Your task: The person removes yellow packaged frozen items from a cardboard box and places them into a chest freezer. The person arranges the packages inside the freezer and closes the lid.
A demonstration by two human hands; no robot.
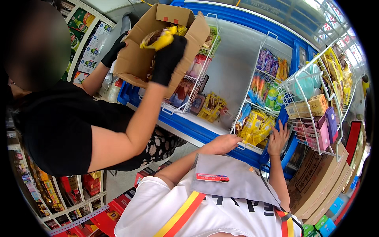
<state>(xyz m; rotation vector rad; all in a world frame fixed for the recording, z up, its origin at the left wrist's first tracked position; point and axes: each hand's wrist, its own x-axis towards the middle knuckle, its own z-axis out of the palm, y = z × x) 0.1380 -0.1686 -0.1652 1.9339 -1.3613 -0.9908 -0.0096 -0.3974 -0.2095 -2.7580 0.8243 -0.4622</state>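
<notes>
My left hand (224, 144) is at the front edge of a white wire basket (242, 103) inside an open chest freezer. Its fingertips touch the rim, but their grip is partly hidden. Yellow ice cream packets (255, 126) fill the basket's nearest compartment. On the blue frame (283, 117) of the freezer's sliding lid rests my right hand (277, 138), fingers apart and holding nothing. To my left, a co-worker's black-gloved hand (170, 57) holds a yellow packet (157, 40) over an open cardboard box (133, 59); their other gloved hand (115, 50) supports the box's side.
Another wire basket (194, 75) with packets hangs at the freezer's left. Yellow packets (212, 106) lie loose on its floor. A wire rack (314, 118) with small boxes stands at my right, above stacked cartons (318, 183). Goods shelves (68, 195) stand behind the co-worker.
</notes>
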